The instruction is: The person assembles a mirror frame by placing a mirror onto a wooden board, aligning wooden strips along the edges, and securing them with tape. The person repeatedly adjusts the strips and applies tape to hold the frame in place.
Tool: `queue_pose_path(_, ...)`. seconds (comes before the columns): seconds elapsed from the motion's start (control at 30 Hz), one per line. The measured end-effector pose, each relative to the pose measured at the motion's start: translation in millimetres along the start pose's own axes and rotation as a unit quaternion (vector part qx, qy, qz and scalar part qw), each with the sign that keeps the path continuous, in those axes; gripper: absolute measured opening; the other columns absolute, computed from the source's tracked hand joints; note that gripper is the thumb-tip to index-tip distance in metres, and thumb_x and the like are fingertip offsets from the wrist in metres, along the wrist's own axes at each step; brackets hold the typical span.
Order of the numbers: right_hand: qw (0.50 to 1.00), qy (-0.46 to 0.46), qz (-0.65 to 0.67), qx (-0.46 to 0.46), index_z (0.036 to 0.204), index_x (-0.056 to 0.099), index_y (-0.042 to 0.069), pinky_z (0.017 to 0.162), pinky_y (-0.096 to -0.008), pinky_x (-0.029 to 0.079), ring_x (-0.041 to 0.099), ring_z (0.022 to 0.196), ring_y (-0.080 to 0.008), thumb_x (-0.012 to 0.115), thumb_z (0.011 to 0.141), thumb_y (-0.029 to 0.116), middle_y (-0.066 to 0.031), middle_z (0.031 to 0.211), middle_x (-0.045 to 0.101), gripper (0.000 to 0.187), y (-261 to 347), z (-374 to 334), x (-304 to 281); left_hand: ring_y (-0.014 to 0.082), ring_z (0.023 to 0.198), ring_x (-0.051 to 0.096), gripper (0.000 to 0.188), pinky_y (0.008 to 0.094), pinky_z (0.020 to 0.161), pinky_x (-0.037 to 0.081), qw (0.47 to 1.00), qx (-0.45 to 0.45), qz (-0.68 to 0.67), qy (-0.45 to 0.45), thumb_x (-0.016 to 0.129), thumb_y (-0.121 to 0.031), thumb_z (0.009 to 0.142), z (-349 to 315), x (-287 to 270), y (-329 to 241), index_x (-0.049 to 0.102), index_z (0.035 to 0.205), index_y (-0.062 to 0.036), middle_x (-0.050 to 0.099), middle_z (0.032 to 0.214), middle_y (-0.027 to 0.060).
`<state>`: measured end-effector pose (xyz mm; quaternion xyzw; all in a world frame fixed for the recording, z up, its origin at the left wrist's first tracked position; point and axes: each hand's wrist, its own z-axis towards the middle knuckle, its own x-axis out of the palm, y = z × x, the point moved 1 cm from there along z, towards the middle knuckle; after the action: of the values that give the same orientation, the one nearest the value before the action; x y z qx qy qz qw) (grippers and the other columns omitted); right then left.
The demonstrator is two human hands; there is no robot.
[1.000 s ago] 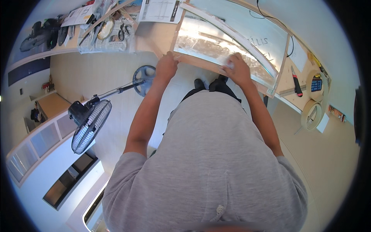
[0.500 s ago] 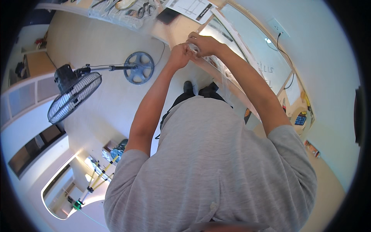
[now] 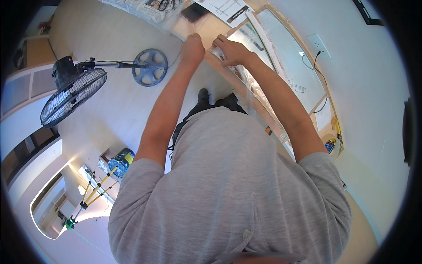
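My left hand [image 3: 192, 48] is closed beside the corner of the wooden worktop; whatever its fingers hold is hidden. Farther right, my right hand [image 3: 234, 52] curls its fingers round clear plastic wrap [image 3: 218, 53] at the worktop's near edge. More of this crinkled film trails along that edge under my right forearm. Just beyond the right hand, a long pale framed panel [image 3: 269, 53] lies at a slant. Behind it a large sheet of glass or mirror [image 3: 293, 56] rests near the wall.
A black phone [image 3: 194, 12] and a printed sheet [image 3: 224, 11] lie beyond my hands, with scissors [image 3: 169, 3] farther left. On the left stands a pedestal fan [image 3: 74, 97] with a round blue base [image 3: 150, 67]. A yellow-legged tripod [image 3: 97, 189] and a blue bucket [image 3: 121, 162] are behind it.
My hands have drawn apart: the left moved left and away from the right, which stays by the worktop edge with the plastic. The whole view has shifted slightly.
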<state>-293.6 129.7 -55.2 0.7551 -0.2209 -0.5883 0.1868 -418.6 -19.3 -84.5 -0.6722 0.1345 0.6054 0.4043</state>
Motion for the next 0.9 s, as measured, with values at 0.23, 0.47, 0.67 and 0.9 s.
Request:
queue_pose_path(0.23, 0.997, 0.000, 0.066, -0.029, 0.126, 0.060, 0.007, 0.091, -0.0423, 0.055, 0.065, 0.106, -0.0358, 0.076, 0.067, 0.015, -0.0128, 0.127, 0.056, 0.061, -8.7, 3.2, -1.4, 0.0395, 0.089, 0.067, 0.027, 0.0488, 0.081, 0.055, 0.971, -0.011, -0.001, -0.238, 0.060, -0.013, 0.091, 132.6, -151.3, 58.2, 0.070, 0.114, -0.0026, 0.068, 0.088, 0.0183)
queue_pose_path(0.47, 0.949, -0.189, 0.253, -0.001, 0.122, 0.067, 0.005, 0.099, -0.0333, 0.050, 0.061, 0.113, -0.0181, 0.069, 0.097, 0.013, -0.0062, 0.121, 0.064, 0.026, -11.5, -59.2, -66.3, 0.0406, 0.098, 0.067, 0.042, 0.0529, 0.082, 0.055, 0.975, 0.169, 0.058, -0.129, 0.070, -0.025, 0.090, 113.4, -111.1, 24.4, 0.057, 0.125, -0.0068, 0.063, 0.116, 0.0239)
queue_pose_path(0.67, 0.822, -0.502, 0.225, 0.145, 0.128, 0.066, 0.001, 0.084, -0.0240, 0.051, 0.061, 0.094, -0.0072, 0.069, 0.099, 0.015, -0.0024, 0.114, 0.070, 0.032, -10.9, -269.7, -195.6, 0.0402, 0.094, 0.067, 0.024, 0.0505, 0.082, 0.054, 0.973, 0.171, 0.033, 0.150, 0.073, -0.027, 0.088, -13.5, -33.1, -16.3, 0.070, 0.091, -0.0032, 0.069, 0.096, 0.0201)
queue_pose_path(0.9, 0.383, -0.885, -0.129, 0.232, 0.098, 0.069, -0.005, 0.055, -0.0286, 0.045, 0.056, 0.059, -0.0179, 0.069, 0.093, 0.010, -0.0140, 0.083, 0.070, 0.016, -25.1, -517.5, -194.0, 0.0367, 0.093, 0.068, 0.015, 0.0474, 0.082, 0.055, 0.983, 0.127, -0.008, 0.136, 0.065, -0.019, 0.090, -45.0, -15.0, -26.5, 0.068, 0.095, -0.0051, 0.069, 0.097, 0.0171)
